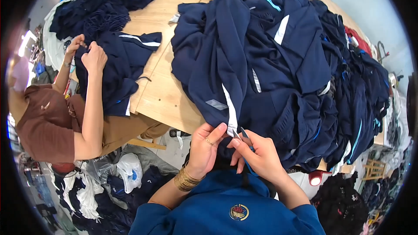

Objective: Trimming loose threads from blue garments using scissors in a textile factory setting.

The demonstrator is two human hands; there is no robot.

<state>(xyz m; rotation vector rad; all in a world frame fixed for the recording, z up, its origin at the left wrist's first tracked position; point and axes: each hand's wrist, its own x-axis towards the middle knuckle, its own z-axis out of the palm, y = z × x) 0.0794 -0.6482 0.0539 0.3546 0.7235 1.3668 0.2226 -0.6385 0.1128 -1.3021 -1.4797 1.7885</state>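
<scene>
My left hand (202, 146) pinches the edge of a navy garment (211, 80) where its white stripe (230, 104) ends, at the table's near edge. Closed around a pair of thread snips (245, 136) is my right hand (260, 153). The two pointed blades stand apart, their tips beside the white end and close to my left fingertips. A blue cord or handle part (251, 149) shows at my right fingers. The garment hangs partly over the edge, and its lower part is hidden behind my hands.
A large heap of navy garments (300, 65) covers the table (161, 91) ahead and to the right. On the left a seated co-worker (56, 122) handles another navy garment (124, 61). A white plastic bag (129, 172) and cloth lie at lower left.
</scene>
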